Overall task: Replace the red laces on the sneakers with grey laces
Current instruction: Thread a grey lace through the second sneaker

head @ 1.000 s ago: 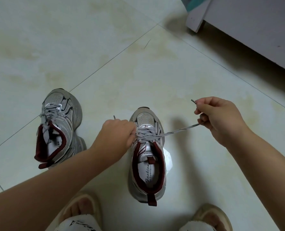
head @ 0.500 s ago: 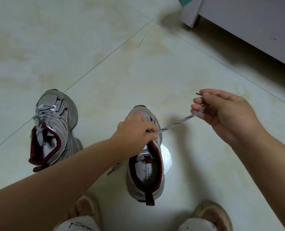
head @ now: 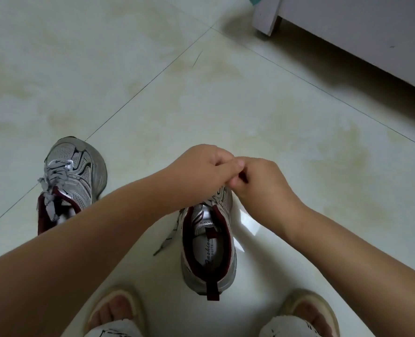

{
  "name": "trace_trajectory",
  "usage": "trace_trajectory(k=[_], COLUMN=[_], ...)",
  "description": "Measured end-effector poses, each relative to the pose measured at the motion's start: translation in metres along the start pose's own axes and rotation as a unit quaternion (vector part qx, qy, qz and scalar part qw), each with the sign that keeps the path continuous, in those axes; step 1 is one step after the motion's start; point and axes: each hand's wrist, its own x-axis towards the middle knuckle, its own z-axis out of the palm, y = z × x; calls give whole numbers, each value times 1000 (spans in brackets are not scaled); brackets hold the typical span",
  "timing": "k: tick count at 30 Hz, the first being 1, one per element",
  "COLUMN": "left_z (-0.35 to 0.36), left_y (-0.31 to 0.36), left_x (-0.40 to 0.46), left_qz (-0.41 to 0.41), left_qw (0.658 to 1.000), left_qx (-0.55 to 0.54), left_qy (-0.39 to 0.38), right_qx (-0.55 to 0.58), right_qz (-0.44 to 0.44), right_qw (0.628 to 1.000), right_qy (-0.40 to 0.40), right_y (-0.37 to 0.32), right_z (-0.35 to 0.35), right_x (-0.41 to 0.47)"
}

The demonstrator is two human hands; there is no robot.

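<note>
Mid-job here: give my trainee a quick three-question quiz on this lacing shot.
1. True or false: both hands meet above the near sneaker.
2. A loose grey lace end hangs on which side of that sneaker in the picture: A) left B) right?
3. What lace colour shows on the far sneaker?

Key: 1. True: left hand and right hand touch over its front. 2. A. 3. Grey.

Setting: domestic interior, most likely a home. Evidence: pale glazed floor tiles (head: 153, 93) with thin dark grout lines and yellowish staining; white furniture (head: 347, 27) on a short leg at the far right corner of the floor; person's feet in open beige slippers (head: 306, 310).
</note>
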Motion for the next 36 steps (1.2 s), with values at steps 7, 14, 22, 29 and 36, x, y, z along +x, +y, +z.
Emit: trace_trajectory(k=[7,14,22,29,36], left_z=[-7,8,28,36,37], left_y=[-9,-25,-51,-58,-55], left_x=[2,2,-25,-22,-21], left_qz=[-32,-1,90,-42,-90], left_qw=[993,974,933,946,974], left_qx=[-77,72,272,285,149], left_qy=[81,216,217,150,145], right_qx=[-49,253,359,380,348], right_qz=[71,184,244,251,194], right_qw=[985,943,899,887,916], right_qy=[-149,-111,-54,-68,-44], right_y=[18,26,27,26,32], right_z=[-2,-2,8,27,35], right_x=[-5,-7,-7,-8,-11])
